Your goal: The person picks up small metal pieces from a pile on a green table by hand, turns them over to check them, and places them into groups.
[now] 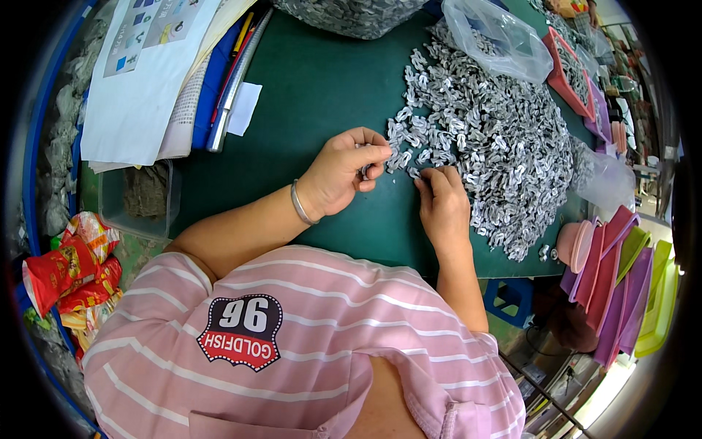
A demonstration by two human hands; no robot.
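Facing the desk (292,88), take the picture's centre as the clock centre. The pile of bent grey metal pieces (504,146) lies at 2 o'clock, spilling toward both hands. The left hand (336,172), at 12 o'clock, is curled closed, with a metal piece partly visible between its fingers. The right hand (444,205), apart from it at 3 o'clock, has bent fingers at a loose piece by the pile's edge; whether they grip it cannot be told. A clear plastic bag (504,44) overlaps the pile's 1 o'clock side. Papers (131,110) occupy 10 o'clock.
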